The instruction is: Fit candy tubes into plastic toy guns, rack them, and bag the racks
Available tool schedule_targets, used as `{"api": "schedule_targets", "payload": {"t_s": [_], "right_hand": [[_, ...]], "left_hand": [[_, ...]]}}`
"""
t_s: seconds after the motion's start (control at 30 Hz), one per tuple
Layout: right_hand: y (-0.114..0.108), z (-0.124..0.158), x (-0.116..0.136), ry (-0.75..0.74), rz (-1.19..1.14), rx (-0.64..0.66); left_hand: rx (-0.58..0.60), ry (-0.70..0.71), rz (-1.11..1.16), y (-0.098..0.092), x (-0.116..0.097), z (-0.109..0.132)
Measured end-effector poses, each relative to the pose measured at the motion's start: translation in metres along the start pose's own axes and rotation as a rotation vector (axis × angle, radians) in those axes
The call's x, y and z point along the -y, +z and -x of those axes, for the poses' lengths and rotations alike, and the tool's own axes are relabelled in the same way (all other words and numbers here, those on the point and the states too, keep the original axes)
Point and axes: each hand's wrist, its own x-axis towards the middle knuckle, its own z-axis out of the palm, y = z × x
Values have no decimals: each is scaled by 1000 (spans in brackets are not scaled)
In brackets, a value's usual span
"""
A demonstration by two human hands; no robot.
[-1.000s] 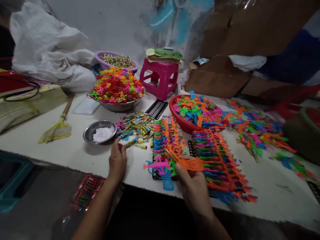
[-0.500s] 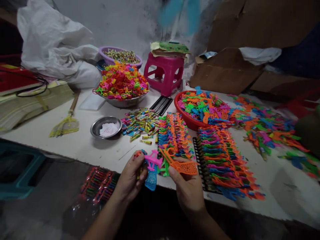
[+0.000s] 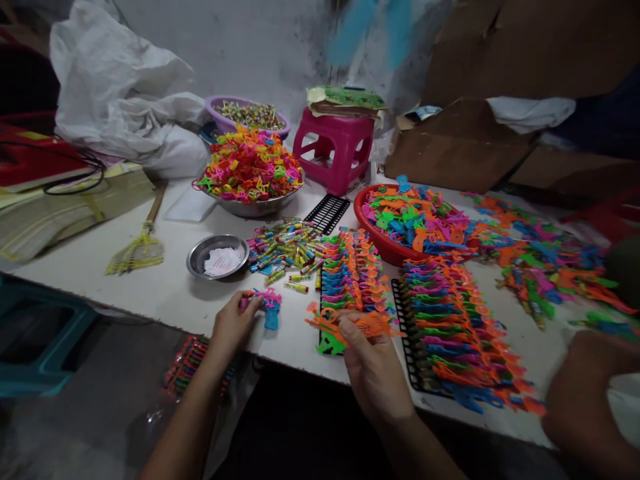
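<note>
My left hand is low over the table's front edge, its fingers closed on small pink and blue plastic toy pieces. The blue one has a grip-like shape; part of the bunch is hidden by the fingers. Pinched between thumb and fingers of my right hand is an orange plastic toy gun with a ring and a lattice grip. It is held over the near end of a black rack filled with rows of colourful toy pieces. A green piece shows just below it.
A second loaded rack stands to the right, near another person's arm. Behind are a red basin of toy pieces, small candy tubes, a metal bowl with paper slips, a heaped bowl and a pink stool.
My left hand has moved left, away from my right hand, carrying the pink and blue pieces. My right hand stays near the rack with the orange toy gun. Another person's arm has appeared at right.
</note>
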Motion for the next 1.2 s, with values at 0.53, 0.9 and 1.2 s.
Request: {"api": "schedule_targets", "payload": {"t_s": [0.53, 0.9, 1.2], "right_hand": [[11, 5, -6, 71, -45, 80], [-28, 1, 33, 133, 651, 577], [-18, 14, -1, -225, 542, 113]], "left_hand": [[535, 44, 493, 8, -45, 85], [791, -113, 507, -3, -57, 72], [573, -139, 812, 17, -48, 95]]}}
